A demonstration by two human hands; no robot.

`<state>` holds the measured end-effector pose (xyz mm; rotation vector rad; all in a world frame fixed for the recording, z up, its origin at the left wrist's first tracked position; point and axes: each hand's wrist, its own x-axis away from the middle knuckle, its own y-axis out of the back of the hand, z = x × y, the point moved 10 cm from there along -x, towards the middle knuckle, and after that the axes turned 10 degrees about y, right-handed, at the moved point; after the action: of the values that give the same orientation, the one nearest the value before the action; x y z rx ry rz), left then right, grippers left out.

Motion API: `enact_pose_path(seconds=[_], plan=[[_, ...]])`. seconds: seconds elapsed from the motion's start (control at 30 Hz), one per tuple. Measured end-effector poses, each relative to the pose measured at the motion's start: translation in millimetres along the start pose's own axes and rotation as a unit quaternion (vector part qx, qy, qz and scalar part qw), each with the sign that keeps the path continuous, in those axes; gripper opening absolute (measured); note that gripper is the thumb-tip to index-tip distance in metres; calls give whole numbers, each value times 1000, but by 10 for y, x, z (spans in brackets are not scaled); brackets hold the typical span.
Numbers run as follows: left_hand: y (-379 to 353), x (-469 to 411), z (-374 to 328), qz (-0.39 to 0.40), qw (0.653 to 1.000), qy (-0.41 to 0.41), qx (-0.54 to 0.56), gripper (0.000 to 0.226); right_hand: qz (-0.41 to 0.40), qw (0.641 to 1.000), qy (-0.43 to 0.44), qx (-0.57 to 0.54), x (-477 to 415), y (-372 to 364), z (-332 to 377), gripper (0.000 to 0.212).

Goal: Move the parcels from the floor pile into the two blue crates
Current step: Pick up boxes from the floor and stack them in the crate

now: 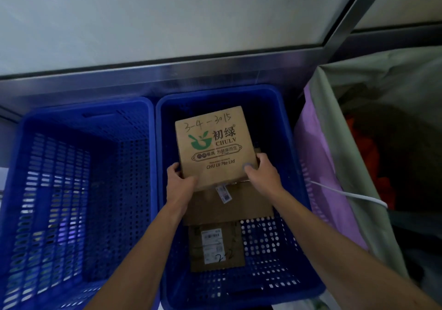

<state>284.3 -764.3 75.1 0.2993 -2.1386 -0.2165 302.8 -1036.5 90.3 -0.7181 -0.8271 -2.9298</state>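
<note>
**Head view, near to far.** Your two forearms enter from the bottom edge and reach into the right blue crate (283,111). Nearest you on its perforated floor lies a small brown parcel (216,247) with a white shipping label and a handwritten mark. Just beyond it lies a flat brown cardboard parcel (235,205), partly under your hands, and a barcode label (223,193) shows at its far edge.

Your left hand (178,178) grips the near left corner of the printed carton (212,140), thumb on its top face and fingers curled round its side. Your right hand (262,170) clasps the near right corner in the same way. The carton sits inside the right crate, over the flat parcel. You cannot tell whether its far end rests on anything. It bears a green logo, "CHULV" and handwritten digits.

The left blue crate (83,123) stands just beside the right one. To the right are a purple liner (318,166), a white cable (346,193) and a grey-green sack (358,90). Behind all of these runs a metal rail (167,70) below a white wall (143,18).
</note>
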Motion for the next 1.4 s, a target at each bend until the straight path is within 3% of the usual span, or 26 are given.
enact_pose_path(seconds=[0.07,0.17,0.27,0.47,0.67,0.83,0.97,1.17,1.3,1.4], plan=[[-33,5,-127,25,999,-18,21,77,-17,999,25,13,-19,13,40,56],[-50,32,-331,46,997,-30,45,54,-79,993,66,57,-39,82,120,56],[1,15,-542,53,996,-58,34,46,-133,976,89,147,-49,138,192,45],[69,-151,-665,57,995,-86,12,29,-114,993,14,-40,-262,6,70,25],[50,-361,-730,24,993,-116,1,78,-100,993,37,-60,-659,-43,284,17],[-57,-527,-890,12,987,-163,-1,69,-73,993,-11,-97,-871,-232,51,30],[-96,-761,-832,0,989,-143,-46,51,-46,986,-51,-149,-926,-421,-171,39],[-146,-1056,-560,-10,993,-102,-62,53,8,978,-47,-203,-1013,-620,-224,77],[-174,-1143,-579,-29,991,-120,-53,52,20,978,-43,-201,-1162,-569,-228,55],[-170,-1135,-666,-53,985,-160,-48,48,-2,970,-13,-242,-1222,-476,-77,18]])
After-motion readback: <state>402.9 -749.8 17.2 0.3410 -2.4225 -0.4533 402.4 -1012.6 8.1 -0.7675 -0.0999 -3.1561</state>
